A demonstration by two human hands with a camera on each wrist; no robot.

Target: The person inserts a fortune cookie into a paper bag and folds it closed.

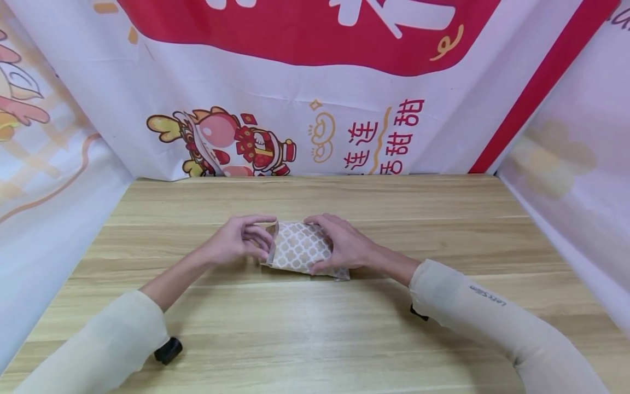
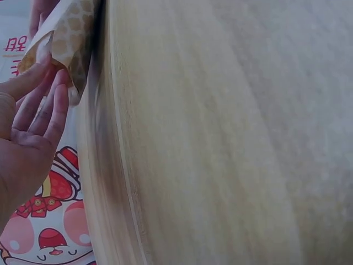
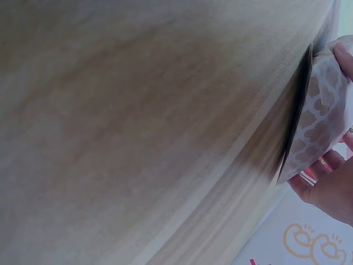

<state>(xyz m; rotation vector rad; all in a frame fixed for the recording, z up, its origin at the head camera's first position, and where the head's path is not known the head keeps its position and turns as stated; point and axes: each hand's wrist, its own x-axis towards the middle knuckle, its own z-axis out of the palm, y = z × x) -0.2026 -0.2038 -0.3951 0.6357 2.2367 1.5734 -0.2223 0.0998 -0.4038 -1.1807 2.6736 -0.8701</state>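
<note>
A small paper bag [image 1: 299, 247] with a tan-and-white lattice print lies on its side on the wooden table. My right hand [image 1: 348, 243] grips it from the right, thumb on the near side and fingers over the far side. At the left end, where the bag's mouth gapes, my left hand [image 1: 241, 239] holds the rim between thumb and fingers. In the left wrist view the thumb of my left hand [image 2: 27, 132] lies on the flap, the fingertips partly hidden behind the rim. The right wrist view shows the bag [image 3: 322, 110] with a hand [image 3: 333, 190] at its lower edge.
The wooden table [image 1: 315, 334] reaches back to a printed red-and-white cloth [image 1: 275, 82]. More cloth hangs along both sides. A black strap piece [image 1: 169, 350] shows under the left sleeve [image 1: 98, 350].
</note>
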